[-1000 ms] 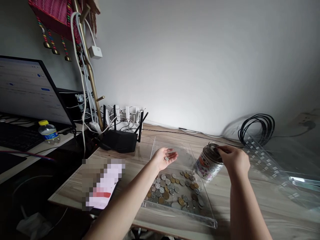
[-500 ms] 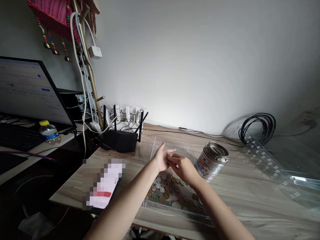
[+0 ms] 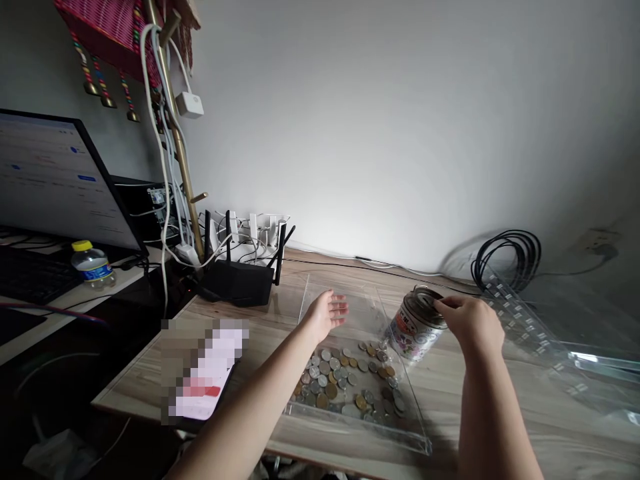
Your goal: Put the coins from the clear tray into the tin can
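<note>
My left hand [image 3: 325, 315] is over the clear plastic tray [image 3: 350, 303], its palm turned to the right and its fingers spread and slightly bent. I see nothing for certain in that palm. Many loose coins [image 3: 323, 400], silver and brassy, lie in the near half of the tray. To the tray's right stands a round, printed tin can [image 3: 415, 330] with a slot in its metal lid. My right hand [image 3: 473, 323] is at the lid, thumb and fingers pinched together near the slot; whatever they pinch is too small or hidden to make out.
A phone [image 3: 213, 373], partly blurred out, lies left of the tray. Behind it are a black router [image 3: 235, 283] and white cables. Coiled black cable [image 3: 507, 260] and a clear plastic rack [image 3: 540, 340] are at the right. A laptop [image 3: 60, 173] and a bottle [image 3: 94, 267] stand far left.
My right hand has left my left palm and moved right to the can's lid. My left hand stays over the tray, its fingers now more upright. More coins show.
</note>
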Available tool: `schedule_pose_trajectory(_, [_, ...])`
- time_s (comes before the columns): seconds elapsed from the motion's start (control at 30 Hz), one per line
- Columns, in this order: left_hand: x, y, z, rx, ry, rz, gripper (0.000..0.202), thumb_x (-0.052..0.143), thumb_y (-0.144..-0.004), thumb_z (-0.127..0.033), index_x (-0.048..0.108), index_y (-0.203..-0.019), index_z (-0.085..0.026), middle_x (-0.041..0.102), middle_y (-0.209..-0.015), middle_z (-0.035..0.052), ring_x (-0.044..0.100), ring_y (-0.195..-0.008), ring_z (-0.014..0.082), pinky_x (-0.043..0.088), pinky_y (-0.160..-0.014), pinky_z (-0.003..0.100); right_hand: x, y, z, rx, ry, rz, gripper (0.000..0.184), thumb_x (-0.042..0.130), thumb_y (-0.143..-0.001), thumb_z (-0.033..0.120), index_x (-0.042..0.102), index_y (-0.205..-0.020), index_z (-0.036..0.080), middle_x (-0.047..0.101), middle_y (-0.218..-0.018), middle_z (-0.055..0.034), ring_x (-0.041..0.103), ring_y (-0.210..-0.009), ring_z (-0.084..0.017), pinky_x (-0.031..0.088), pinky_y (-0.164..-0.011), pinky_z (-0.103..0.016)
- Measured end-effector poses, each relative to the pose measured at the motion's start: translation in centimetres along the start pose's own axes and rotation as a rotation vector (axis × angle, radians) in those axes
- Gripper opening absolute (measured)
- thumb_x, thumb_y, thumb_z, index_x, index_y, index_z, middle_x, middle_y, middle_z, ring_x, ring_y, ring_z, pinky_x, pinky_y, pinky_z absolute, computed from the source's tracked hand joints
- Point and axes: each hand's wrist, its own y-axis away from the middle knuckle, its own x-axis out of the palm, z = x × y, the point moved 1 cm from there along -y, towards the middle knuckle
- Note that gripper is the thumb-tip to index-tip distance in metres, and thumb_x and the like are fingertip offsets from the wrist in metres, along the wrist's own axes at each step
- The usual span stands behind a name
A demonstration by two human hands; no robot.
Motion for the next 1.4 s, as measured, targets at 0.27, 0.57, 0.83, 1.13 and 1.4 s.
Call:
schedule_pose_trajectory(0.27, [-0.7, -0.8, 0.4, 0.051, -0.044, -0.014, 0.024, 0.042, -0.077, -0.028, 0.059, -0.079, -0.011, 0.061, -0.082, 0.0099, 0.057, -0.067, 0.0142, 0.044, -0.06, 0.026, -1.4, 2.2, 1.6, -0.13, -0.132, -0.311, 0.032, 0.051, -0.067, 0.046, 0.067, -0.083, 0.022, 0.062, -0.079, -0.0087, 0.053, -0.063, -0.021, 0.037, -0.053, -0.032])
schedule_pose_trajectory(0.57, [-1.7, -0.3, -2.1, 0.194, 0.157, -0.164, 0.028, 0.035, -0.08, -0.03, 0.056, -0.078, -0.012, 0.059, -0.085, 0.0095, 0.056, -0.07, 0.0127, 0.044, -0.064, 0.026, 7.8, 12.5, 10.4, -0.971, -0.208, 0.769, 0.058, 0.034, -0.081, 0.047, 0.027, -0.133, 0.021, 0.024, -0.138, -0.0123, 0.021, -0.125, -0.029, 0.024, -0.096, -0.049])
schedule_pose_trajectory(0.83, [-3.2, -0.2, -3.1, 0.171, 0.209, -0.179, 0.028, 0.036, -0.079, -0.034, 0.056, -0.077, -0.014, 0.059, -0.085, 0.0074, 0.056, -0.069, 0.0112, 0.043, -0.065, 0.024, 6.7, 15.4, 10.3, -1.219, -0.236, 1.025, 0.055, 0.035, -0.083, 0.038, 0.02, -0.135, 0.026, 0.018, -0.141, -0.0069, 0.008, -0.128, -0.025, 0.012, -0.101, -0.046])
schedule_pose_trajectory(1.13, [-3.0, -1.0, -1.5, 0.074, 0.054, -0.123, 0.024, 0.04, -0.077, -0.029, 0.057, -0.078, -0.013, 0.06, -0.084, 0.0076, 0.055, -0.063, 0.011, 0.041, -0.063, 0.025, 7.2, 16.4, 12.7, -0.942, -0.11, 0.887, 0.048, 0.065, -0.058, 0.03, 0.051, -0.101, 0.013, 0.055, -0.093, -0.0092, 0.051, -0.08, -0.019, 0.041, -0.068, -0.028])
schedule_pose_trajectory(1.4, [-2.7, -0.7, -1.4, 0.073, 0.017, -0.105, 0.019, 0.042, -0.074, -0.024, 0.057, -0.076, -0.013, 0.06, -0.08, 0.0073, 0.054, -0.062, 0.0108, 0.041, -0.062, 0.025, 6.8, 17.4, 12.3, -0.926, -0.126, 0.89, 0.015, 0.057, -0.059, 0.017, 0.06, -0.074, 0.016, 0.057, -0.073, -0.002, 0.048, -0.058, -0.009, 0.035, -0.053, -0.019])
